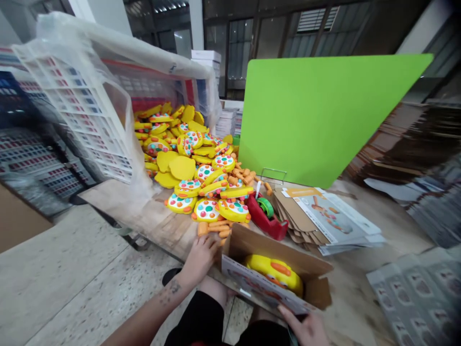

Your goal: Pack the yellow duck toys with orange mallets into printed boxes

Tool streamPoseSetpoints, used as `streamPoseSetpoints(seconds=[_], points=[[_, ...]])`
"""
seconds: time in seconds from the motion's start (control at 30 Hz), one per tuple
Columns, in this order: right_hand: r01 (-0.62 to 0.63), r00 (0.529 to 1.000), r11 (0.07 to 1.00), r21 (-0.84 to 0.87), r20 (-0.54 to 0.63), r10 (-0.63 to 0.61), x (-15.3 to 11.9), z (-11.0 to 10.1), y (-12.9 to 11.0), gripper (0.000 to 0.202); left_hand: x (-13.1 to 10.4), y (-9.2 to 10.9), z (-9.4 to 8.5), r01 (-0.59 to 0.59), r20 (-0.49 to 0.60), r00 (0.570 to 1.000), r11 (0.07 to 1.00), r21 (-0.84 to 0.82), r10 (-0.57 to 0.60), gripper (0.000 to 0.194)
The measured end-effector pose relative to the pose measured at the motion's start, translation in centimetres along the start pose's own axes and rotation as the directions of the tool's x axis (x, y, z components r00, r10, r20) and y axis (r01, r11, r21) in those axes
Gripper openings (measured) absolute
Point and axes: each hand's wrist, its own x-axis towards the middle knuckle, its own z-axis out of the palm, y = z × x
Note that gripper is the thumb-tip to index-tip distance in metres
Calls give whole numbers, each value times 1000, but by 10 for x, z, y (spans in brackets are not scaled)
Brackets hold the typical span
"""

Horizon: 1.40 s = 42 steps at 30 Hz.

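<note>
My left hand (pixel 200 257) is at the near edge of the pile, its fingers curled onto an orange toy mallet (pixel 202 228). More orange mallets (pixel 219 228) lie just beyond the fingertips. My right hand (pixel 305 327) grips the lower right of an open cardboard box (pixel 248 283), thumb along its printed side. Inside the box lies a yellow duck-like toy (pixel 275 271) with an orange beak. Beyond my left hand spreads a heap of yellow toys (pixel 207 210) with white faces and coloured dots.
A white plastic crate (pixel 82 110) lies tipped at the left, toys spilling from it. A red tape dispenser (pixel 266 218) stands behind the box. Flattened printed cartons (pixel 324 216) lie to its right, and a green board (pixel 317 120) stands behind. Printed packs (pixel 421 293) are at the right.
</note>
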Motion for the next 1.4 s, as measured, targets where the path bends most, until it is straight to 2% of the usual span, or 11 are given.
streamPoseSetpoints(seconds=[0.13,0.33,0.47,0.53,0.7,0.83,0.93,1.1,1.2,1.27,1.4], points=[[-52,997,998,46,-53,54,8,1,3,63,1,-12,-9,100,-91,990,994,-47,-104,28],[-38,996,996,86,-76,44,6,3,4,66,-14,-28,-67,103,-279,943,957,-270,-181,24],[-9,998,995,95,-55,14,5,3,12,63,-32,10,-113,-90,-402,912,918,-386,-79,35],[19,998,994,106,-65,-12,5,3,17,59,-35,39,-132,-293,-419,902,865,-408,109,28],[73,997,992,101,-26,-71,7,1,20,48,-15,91,-148,-522,-385,781,852,29,492,35],[112,994,992,56,10,-112,9,-2,17,47,8,100,-141,-542,-361,583,680,495,728,35],[115,993,992,51,31,-117,9,-1,16,45,19,98,-135,-512,-254,515,532,675,819,36],[129,992,990,53,-20,-128,7,2,12,41,24,88,-130,-694,19,545,439,571,838,36],[108,994,993,57,-30,-106,7,3,8,43,17,78,-132,-741,131,639,561,370,758,45],[72,997,996,53,-28,-70,7,3,9,45,10,69,-133,-683,86,720,681,265,689,55],[7,1000,989,147,23,-11,8,5,19,54,2,51,-117,-445,-271,880,877,-182,391,43]])
